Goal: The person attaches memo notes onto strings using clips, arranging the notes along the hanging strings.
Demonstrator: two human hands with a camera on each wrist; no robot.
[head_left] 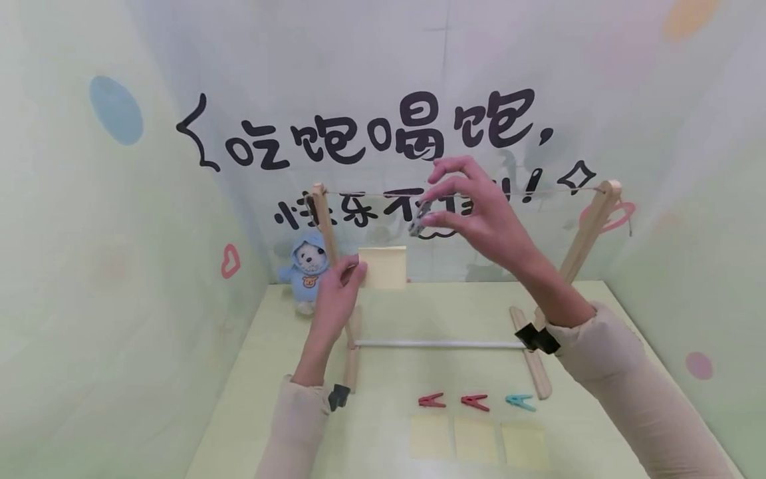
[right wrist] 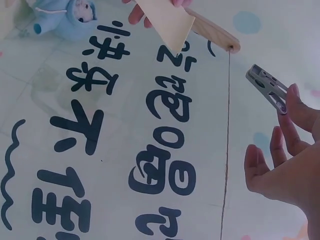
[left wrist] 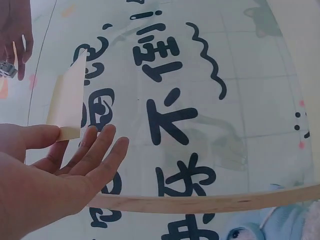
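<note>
My left hand (head_left: 334,296) pinches a pale yellow square of paper (head_left: 384,269) by its left edge, below a thin string (head_left: 371,195) strung between two wooden posts. In the left wrist view the paper (left wrist: 70,102) stands between thumb and index finger, the other fingers spread apart. A grey clothespin (head_left: 421,219) is pinched between the thumb and fingers of my right hand (head_left: 487,216), close to the string and above right of the paper. The right wrist view has this clothespin (right wrist: 267,87) pointing away from the fingertips, beside the string (right wrist: 228,135) and apart from it.
Two red clothespins (head_left: 475,402) and a blue one (head_left: 520,402) lie in a row on the table (head_left: 263,399), with three pale paper squares (head_left: 475,440) in front. The frame's white crossbar (head_left: 437,344) lies low behind them. A blue-hooded plush toy (head_left: 308,266) sits at back left.
</note>
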